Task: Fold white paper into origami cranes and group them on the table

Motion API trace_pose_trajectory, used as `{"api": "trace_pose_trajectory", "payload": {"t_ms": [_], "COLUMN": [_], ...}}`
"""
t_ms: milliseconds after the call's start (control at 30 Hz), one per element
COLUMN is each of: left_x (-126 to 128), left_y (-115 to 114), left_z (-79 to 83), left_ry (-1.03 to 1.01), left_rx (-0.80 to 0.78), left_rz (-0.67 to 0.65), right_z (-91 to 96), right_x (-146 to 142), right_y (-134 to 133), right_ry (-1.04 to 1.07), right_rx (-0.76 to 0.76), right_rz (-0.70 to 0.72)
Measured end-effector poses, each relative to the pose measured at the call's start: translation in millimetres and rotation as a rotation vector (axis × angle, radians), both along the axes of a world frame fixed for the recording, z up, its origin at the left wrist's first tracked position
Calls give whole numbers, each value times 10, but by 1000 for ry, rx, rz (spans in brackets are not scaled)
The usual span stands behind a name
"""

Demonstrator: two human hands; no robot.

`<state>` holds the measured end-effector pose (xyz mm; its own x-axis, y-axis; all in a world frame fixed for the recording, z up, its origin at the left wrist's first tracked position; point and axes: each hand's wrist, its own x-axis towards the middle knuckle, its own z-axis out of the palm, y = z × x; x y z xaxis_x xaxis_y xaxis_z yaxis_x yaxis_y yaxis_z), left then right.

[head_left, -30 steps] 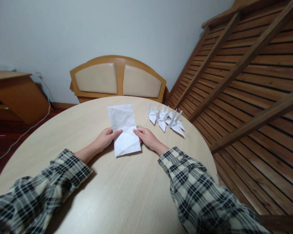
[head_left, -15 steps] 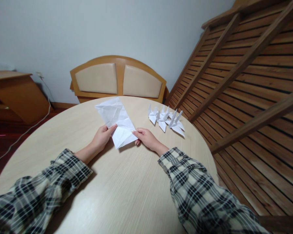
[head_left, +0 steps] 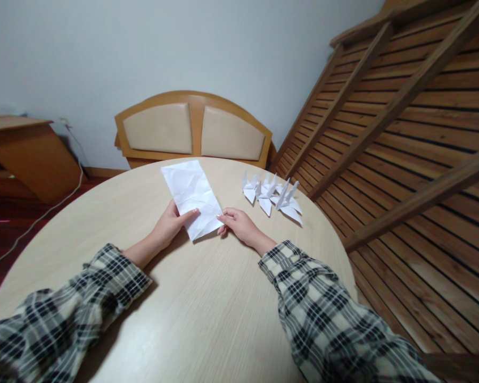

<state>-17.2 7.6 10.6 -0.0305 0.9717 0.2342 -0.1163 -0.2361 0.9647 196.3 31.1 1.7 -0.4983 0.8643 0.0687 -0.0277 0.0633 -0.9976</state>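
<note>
A creased white sheet of paper (head_left: 191,198), folded into a long rectangle, is held slightly off the round wooden table (head_left: 191,303), slanting away to the upper left. My left hand (head_left: 171,226) grips its near left edge, thumb on top. My right hand (head_left: 237,223) pinches its near right corner with the fingertips. Both sleeves are checked.
Several folded white paper cranes (head_left: 272,198) stand in a group on the table right of the sheet. A padded wooden chair back (head_left: 193,130) rises behind the table's far edge. Slatted wooden stairs (head_left: 403,133) run along the right, and a wooden cabinet (head_left: 27,151) and cable sit at the left.
The sheet lay straight on the table a second ago. It has been lifted and turned so that its far end points to the upper left. My hands shifted slightly with it.
</note>
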Motion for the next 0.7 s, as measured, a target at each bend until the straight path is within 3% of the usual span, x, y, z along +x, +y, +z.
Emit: {"api": "trace_pose_trajectory", "payload": {"t_ms": [200, 500, 700], "left_x": [25, 58, 31], "left_y": [-58, -115, -101], "left_z": [66, 74, 51], "left_ry": [264, 227, 239], "left_rx": [45, -68, -86], "left_rz": [-4, -216, -199], "right_z": [45, 39, 25], "right_x": [-10, -3, 10], "right_y": [-3, 7, -6], "right_ry": [32, 41, 19], "right_rx": [-45, -53, -7], "right_rz": [-48, -61, 7]}}
